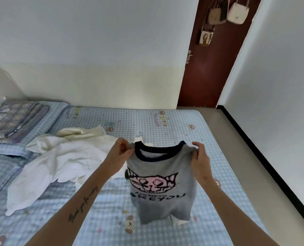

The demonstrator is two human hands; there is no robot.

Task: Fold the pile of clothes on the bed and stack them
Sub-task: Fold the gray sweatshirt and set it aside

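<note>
While both arms reach forward over the bed, the head view shows this:

Left hand: the left hand [123, 151] pinches one shoulder of the grey top [161, 185] beside its dark collar, fingers curled on the cloth; a ring sits on one finger.

Right hand: the right hand [200, 158] grips the other shoulder, fingers bent over the edge.

Grey top: it hangs between the two hands, held up above the bed [165, 125], front toward the camera, with a pink cat face and dark lettering; its lower edge droops close to the sheet.

Arms: both forearms rise from the near edge, the left one bearing a line of script.

White clothes: a loose heap of white clothes [62, 157] lies on the bed to the left of the left hand.

Far left: a folded plaid blanket [14, 119] rests on a pillow.
</note>
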